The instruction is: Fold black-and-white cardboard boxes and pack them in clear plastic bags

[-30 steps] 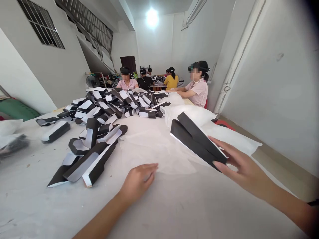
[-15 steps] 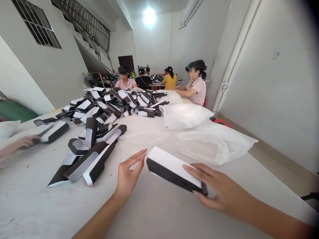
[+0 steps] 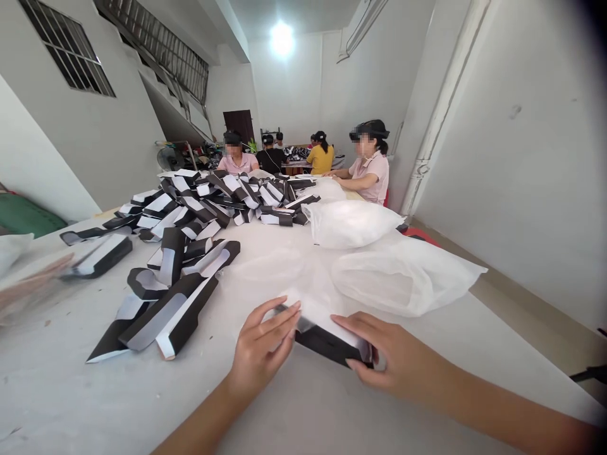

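A flat black-and-white cardboard box [image 3: 327, 338] lies on the white table [image 3: 95, 398] just in front of me. My right hand [image 3: 393, 363] grips its right end, thumb under and fingers over the white top. My left hand [image 3: 263, 347] is at its left end, fingers curled over the white face. A thin white sheet [image 3: 303, 297] lies over the box's far edge.
A long heap of black-and-white folded boxes [image 3: 199, 208] runs up the table's left and middle. White plastic bags [image 3: 403, 272] lie to the right. A blurred hand of another person [image 3: 28, 284] reaches in at the left edge. Several people sit at the far end.
My right hand took the box from over the bags and brought it down in front of me, white face up. My left hand has closed onto its left end.
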Tool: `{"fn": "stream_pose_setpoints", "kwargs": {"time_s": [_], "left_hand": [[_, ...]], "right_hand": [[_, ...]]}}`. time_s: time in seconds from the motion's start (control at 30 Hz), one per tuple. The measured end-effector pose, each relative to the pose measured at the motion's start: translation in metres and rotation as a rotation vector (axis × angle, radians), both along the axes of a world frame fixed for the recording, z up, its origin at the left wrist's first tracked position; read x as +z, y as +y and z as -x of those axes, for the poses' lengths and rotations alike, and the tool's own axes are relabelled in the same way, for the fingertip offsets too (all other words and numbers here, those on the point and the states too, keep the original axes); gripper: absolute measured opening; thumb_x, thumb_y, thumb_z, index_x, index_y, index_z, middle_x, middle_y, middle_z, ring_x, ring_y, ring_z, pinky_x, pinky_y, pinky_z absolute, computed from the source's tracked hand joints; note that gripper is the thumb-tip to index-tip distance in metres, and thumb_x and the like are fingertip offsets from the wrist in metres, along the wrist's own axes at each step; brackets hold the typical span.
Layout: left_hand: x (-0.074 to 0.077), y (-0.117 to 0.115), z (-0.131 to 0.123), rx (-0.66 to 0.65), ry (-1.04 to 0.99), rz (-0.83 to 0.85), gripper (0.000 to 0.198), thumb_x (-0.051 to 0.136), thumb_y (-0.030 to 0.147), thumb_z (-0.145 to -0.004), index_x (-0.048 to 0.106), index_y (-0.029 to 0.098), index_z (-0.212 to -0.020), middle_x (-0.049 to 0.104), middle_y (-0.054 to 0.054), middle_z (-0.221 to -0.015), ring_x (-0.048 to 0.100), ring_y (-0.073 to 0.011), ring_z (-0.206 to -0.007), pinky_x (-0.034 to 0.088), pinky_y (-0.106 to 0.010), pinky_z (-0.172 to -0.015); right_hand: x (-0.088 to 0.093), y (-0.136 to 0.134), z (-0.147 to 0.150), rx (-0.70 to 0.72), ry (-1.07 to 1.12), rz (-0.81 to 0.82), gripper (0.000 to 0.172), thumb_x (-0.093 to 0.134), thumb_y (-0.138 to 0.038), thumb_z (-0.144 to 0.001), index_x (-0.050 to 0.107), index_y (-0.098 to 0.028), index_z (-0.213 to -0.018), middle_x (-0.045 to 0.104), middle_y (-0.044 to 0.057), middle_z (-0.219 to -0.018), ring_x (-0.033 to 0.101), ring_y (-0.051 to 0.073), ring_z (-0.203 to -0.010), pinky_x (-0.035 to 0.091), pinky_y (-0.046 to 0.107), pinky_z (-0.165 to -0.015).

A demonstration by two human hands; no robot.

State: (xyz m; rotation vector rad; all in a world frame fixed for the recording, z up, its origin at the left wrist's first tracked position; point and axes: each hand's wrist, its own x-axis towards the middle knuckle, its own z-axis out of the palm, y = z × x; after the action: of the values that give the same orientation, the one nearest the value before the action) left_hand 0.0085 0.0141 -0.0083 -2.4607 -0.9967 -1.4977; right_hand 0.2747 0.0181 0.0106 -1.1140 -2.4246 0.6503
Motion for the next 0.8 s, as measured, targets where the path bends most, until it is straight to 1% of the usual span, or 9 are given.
{"fn": "stream_pose_setpoints", "kwargs": {"time_s": [0.17,0.3,0.37,0.43,0.53,0.6,0.67,0.73,0.8], "left_hand": [[-0.01,0.0,-0.007,-0.125,0.063,-0.049,0.056,0.056,-0.002,-0.082,0.056,0.025,-0.132,0.069,-0.005,-0.119,0.055,-0.0256,-0.122,0.055,-0.042,-0.09],[-0.013,-0.002,-0.012,-0.2,0.077,0.059,0.053,0.051,0.004,-0.087,0.052,0.028,-0.135,0.067,-0.006,-0.123,0.058,-0.021,-0.117,0.055,-0.037,-0.089],[-0.013,-0.002,-0.012,-0.119,0.148,0.155,0.055,0.055,0.015,-0.089,0.044,0.029,-0.141,0.058,-0.007,-0.135,0.051,-0.024,-0.126,0.049,-0.043,-0.1],[-0.012,-0.002,-0.011,0.067,0.218,0.254,0.074,0.063,0.032,-0.084,0.029,0.026,-0.15,0.04,-0.01,-0.151,0.034,-0.0314,-0.139,0.033,-0.053,-0.111],[-0.016,0.002,-0.009,0.268,0.304,0.366,0.101,0.067,0.045,-0.078,0.005,0.022,-0.155,0.013,-0.011,-0.161,0.009,-0.0371,-0.146,0.014,-0.06,-0.116],[-0.024,0.007,-0.008,0.299,0.335,0.411,0.097,0.061,0.037,-0.083,-0.003,0.022,-0.154,0.005,-0.01,-0.162,0.003,-0.035,-0.147,0.013,-0.059,-0.117],[-0.034,0.011,-0.006,0.3,0.332,0.462,0.085,0.049,0.02,-0.088,-0.005,0.024,-0.154,0.004,-0.008,-0.162,0.002,-0.0309,-0.148,0.018,-0.055,-0.117],[-0.042,0.014,-0.003,0.269,0.336,0.53,0.081,0.037,0.004,-0.086,0.0,0.026,-0.155,0.01,-0.005,-0.162,0.009,-0.0255,-0.148,0.025,-0.05,-0.117],[-0.047,0.016,0.001,0.235,0.357,0.581,0.084,0.031,-0.004,-0.08,0.009,0.028,-0.155,0.022,-0.003,-0.159,0.02,-0.0215,-0.146,0.031,-0.045,-0.116]], "right_hand": [[-0.002,0.021,0.02,-0.051,-0.045,-0.111,0.056,0.053,-0.03,-0.09,0.04,-0.02,-0.143,0.059,0.008,-0.107,0.061,0.018,-0.075,0.053,0.033,-0.07],[-0.015,0.049,0.031,-0.082,-0.17,-0.204,0.051,0.056,-0.028,-0.088,0.048,-0.015,-0.137,0.058,0.014,-0.107,0.062,0.025,-0.08,0.053,0.04,-0.072],[-0.022,0.056,0.036,-0.033,-0.08,-0.216,0.052,0.054,-0.029,-0.089,0.046,-0.019,-0.139,0.057,0.015,-0.116,0.062,0.026,-0.086,0.052,0.042,-0.077],[-0.026,0.06,0.042,-0.01,0.073,-0.149,0.054,0.052,-0.033,-0.091,0.041,-0.025,-0.143,0.056,0.013,-0.126,0.062,0.026,-0.094,0.051,0.043,-0.084],[-0.026,0.067,0.056,-0.093,0.372,0.161,0.048,0.051,-0.043,-0.091,0.047,-0.03,-0.138,0.059,0.007,-0.127,0.06,0.028,-0.106,0.05,0.044,-0.09],[-0.025,0.076,0.069,-0.137,0.611,0.464,0.042,0.048,-0.048,-0.091,0.055,-0.028,-0.128,0.065,0.006,-0.12,0.062,0.027,-0.105,0.054,0.042,-0.085],[-0.026,0.088,0.083,-0.136,0.798,0.676,0.039,0.044,-0.049,-0.092,0.059,-0.024,-0.118,0.068,0.007,-0.111,0.067,0.024,-0.094,0.057,0.039,-0.076],[-0.029,0.102,0.095,-0.143,0.83,0.638,0.039,0.038,-0.048,-0.095,0.059,-0.022,-0.114,0.07,0.007,-0.104,0.068,0.021,-0.085,0.059,0.036,-0.071],[-0.035,0.119,0.103,-0.187,0.751,0.451,0.04,0.032,-0.046,-0.097,0.057,-0.022,-0.117,0.07,0.007,-0.103,0.069,0.02,-0.086,0.059,0.035,-0.072]]}}
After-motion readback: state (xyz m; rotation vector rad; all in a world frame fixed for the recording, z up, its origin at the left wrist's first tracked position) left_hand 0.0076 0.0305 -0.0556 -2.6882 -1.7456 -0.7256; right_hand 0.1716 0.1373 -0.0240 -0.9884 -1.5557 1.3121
